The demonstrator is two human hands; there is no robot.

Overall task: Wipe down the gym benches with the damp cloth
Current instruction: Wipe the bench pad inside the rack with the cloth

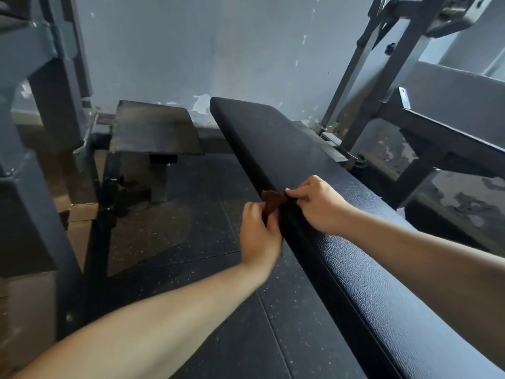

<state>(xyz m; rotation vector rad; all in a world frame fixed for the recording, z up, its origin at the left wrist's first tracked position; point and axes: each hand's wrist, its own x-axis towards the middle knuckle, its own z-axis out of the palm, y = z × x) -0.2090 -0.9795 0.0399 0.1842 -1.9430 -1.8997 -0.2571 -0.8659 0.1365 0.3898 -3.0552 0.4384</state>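
part of the brown cloth (273,201) hidden behind the blurry left hand (258,236), near end of the black bench (377,283) cut off at the bottom edge

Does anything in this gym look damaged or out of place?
Yes. Paint has flaked off the wall behind the bench, leaving pale patches, and the floor at right is blotchy and worn.
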